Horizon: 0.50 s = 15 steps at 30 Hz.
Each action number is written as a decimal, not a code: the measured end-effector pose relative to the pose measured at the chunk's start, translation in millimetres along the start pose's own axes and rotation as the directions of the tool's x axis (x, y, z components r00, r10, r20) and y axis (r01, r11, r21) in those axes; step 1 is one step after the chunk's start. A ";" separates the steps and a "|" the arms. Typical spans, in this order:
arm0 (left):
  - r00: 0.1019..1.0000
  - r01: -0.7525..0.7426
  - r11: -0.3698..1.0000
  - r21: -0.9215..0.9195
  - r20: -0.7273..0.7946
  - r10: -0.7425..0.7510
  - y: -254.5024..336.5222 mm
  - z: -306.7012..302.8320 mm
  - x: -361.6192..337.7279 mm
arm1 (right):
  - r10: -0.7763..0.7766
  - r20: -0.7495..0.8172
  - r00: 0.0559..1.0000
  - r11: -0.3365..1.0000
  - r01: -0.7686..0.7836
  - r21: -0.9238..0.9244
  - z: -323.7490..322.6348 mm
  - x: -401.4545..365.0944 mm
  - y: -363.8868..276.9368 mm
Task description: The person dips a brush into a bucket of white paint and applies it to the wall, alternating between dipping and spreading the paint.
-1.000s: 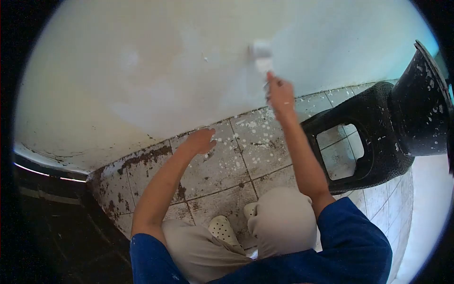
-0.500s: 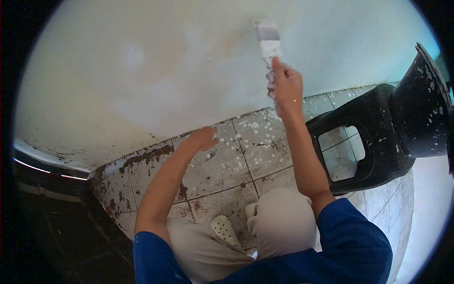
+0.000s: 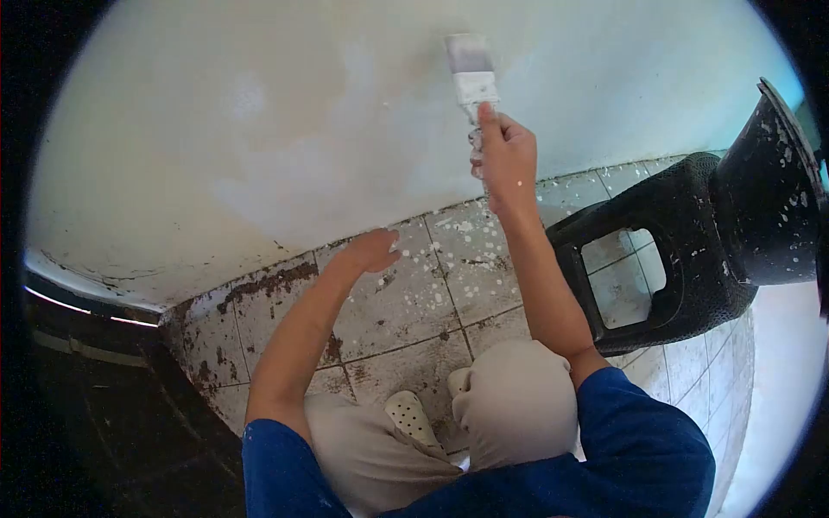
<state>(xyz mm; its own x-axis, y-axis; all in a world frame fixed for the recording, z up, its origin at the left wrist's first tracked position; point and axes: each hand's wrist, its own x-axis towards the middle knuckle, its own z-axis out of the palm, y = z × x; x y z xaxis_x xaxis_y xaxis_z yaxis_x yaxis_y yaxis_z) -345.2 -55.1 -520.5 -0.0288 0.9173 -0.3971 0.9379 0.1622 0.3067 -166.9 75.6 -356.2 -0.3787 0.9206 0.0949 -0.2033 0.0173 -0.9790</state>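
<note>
My right hand [image 3: 510, 160] is closed round the handle of a flat paintbrush [image 3: 477, 88], thumb along its near side. White paint coats the brush, and its bristles point up against the pale, patchy wall [image 3: 294, 112]. Low by the foot of that wall is my left hand [image 3: 373, 250], holding nothing, fingers loosely apart above the paint-spotted floor tiles [image 3: 397, 298].
To the right lies a black plastic stool [image 3: 691, 285] with a square opening, and a paint-splashed black bucket [image 3: 768, 198] is beside it. A dark panel [image 3: 95, 423] fills the lower left. My bent knee [image 3: 518, 401] rises in front.
My right hand and the paintbrush have shifted a little to the left along the wall. The left hand has stayed almost where it was.
</note>
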 end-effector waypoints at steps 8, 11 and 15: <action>0.999 -0.029 0.999 0.044 -0.038 0.030 -7.7 6.6 1.9 | 0.209 -0.037 0.977 0.865 -0.202 -0.459 -40.8 -0.5 213.0; 1.000 -0.006 1.000 0.008 -0.010 0.006 -2.7 2.6 -2.8 | 0.140 0.006 0.990 0.964 -0.135 -0.229 -12.8 2.2 99.4; 1.000 -0.017 1.000 -0.022 -0.011 0.017 -6.9 5.0 6.5 | -0.013 0.039 0.999 0.998 0.011 0.058 17.2 0.7 -11.5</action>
<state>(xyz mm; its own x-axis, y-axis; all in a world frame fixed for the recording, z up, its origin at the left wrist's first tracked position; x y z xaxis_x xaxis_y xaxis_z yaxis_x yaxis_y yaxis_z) -350.1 -52.0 -529.6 -0.0169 0.9239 -0.3823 0.9305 0.1545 0.3321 -180.3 69.4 -341.8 -0.4112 0.9042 0.1151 -0.2597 0.0048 -0.9657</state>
